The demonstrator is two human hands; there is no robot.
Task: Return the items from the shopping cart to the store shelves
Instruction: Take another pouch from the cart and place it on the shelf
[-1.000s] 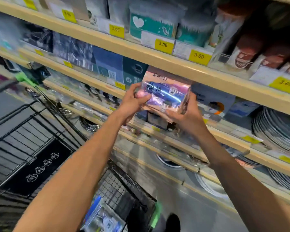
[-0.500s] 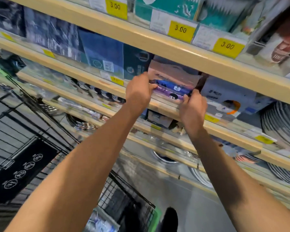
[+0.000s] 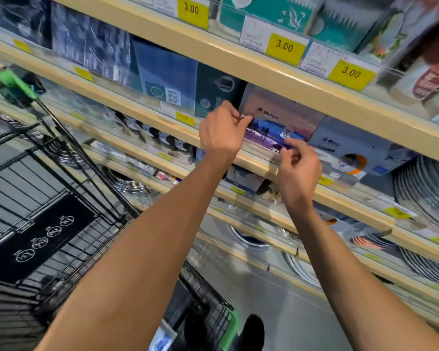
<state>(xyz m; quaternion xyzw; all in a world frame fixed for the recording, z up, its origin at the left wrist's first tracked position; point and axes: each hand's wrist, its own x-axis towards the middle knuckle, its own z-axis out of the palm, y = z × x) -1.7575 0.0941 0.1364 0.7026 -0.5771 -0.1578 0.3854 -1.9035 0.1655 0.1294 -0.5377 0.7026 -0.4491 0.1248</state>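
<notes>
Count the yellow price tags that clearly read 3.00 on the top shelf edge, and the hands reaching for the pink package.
Yellow 3.00 price tags: 3
Hands at the pink package: 2, left hand and right hand
Total: 5

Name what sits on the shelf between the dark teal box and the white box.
The pink package sits between the dark teal box and the white box, as the head view shows.
</notes>
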